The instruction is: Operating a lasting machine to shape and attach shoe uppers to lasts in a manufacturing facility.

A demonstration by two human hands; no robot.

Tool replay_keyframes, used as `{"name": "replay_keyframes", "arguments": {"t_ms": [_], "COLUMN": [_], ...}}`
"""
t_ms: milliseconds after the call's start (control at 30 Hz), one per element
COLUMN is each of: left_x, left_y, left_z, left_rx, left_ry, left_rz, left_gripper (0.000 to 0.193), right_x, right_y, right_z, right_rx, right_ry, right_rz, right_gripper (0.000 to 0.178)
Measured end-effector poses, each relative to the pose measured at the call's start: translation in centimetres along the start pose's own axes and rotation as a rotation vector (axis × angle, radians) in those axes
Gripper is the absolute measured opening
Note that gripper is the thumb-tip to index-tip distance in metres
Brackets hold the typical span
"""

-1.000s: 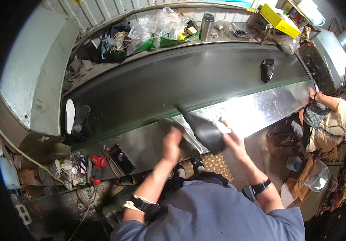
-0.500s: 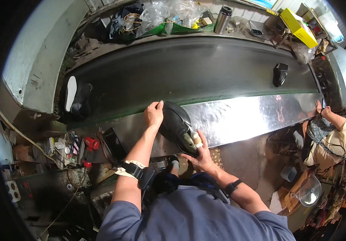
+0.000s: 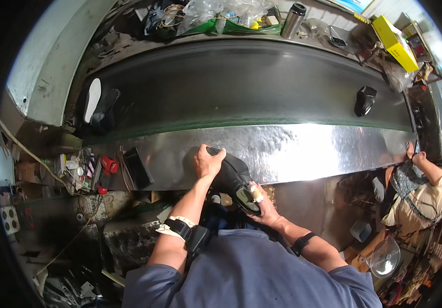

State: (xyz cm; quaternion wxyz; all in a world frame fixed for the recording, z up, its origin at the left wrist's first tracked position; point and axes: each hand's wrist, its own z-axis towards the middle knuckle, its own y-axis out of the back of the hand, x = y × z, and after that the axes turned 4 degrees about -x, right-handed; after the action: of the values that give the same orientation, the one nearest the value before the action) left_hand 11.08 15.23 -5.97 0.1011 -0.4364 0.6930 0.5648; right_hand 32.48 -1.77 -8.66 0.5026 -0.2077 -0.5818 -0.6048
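A black shoe [image 3: 230, 173] is held slantwise over the near edge of a metal ledge [image 3: 180, 154], its toe up and left, its opening toward me. My left hand [image 3: 209, 162] is closed on the toe end, thumb on top. My right hand [image 3: 264, 209] grips the heel end from the right side. Whitish wrapping [image 3: 255, 193] shows on a finger of that hand. The pale insole [image 3: 247, 199] is visible in the shoe's opening. Fingers under the shoe are hidden.
Beyond the ledge runs a dark conveyor belt [image 3: 221, 84]. It carries a white sole [image 3: 93, 100] beside a dark shoe part [image 3: 105, 110] at left, and a black shoe [image 3: 365, 100] at right. A co-worker [image 3: 418, 190] stands at right. A red tool [image 3: 109, 165] lies left.
The shoe has come nearer to my body and turned somewhat. My left hand has shifted from the side of the toe to over it, while my right stays at the heel. The view has shifted slightly.
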Motion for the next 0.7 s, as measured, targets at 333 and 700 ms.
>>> {"name": "replay_keyframes", "arguments": {"t_ms": [333, 700], "left_x": [0.9, 7.4], "left_y": [4.6, 22.7], "left_z": [-2.1, -13.7], "left_rx": [-0.114, -0.601], "left_ry": [0.050, 0.029], "left_rz": [-0.246, -0.375], "left_gripper": [0.040, 0.043], "right_x": [3.2, 17.8], "right_y": [3.6, -5.0], "right_z": [4.3, 13.2], "right_rx": [0.207, 0.392], "right_ry": [-0.479, -0.582], "right_rz": [0.706, 0.763], "right_gripper": [0.112, 0.060]}}
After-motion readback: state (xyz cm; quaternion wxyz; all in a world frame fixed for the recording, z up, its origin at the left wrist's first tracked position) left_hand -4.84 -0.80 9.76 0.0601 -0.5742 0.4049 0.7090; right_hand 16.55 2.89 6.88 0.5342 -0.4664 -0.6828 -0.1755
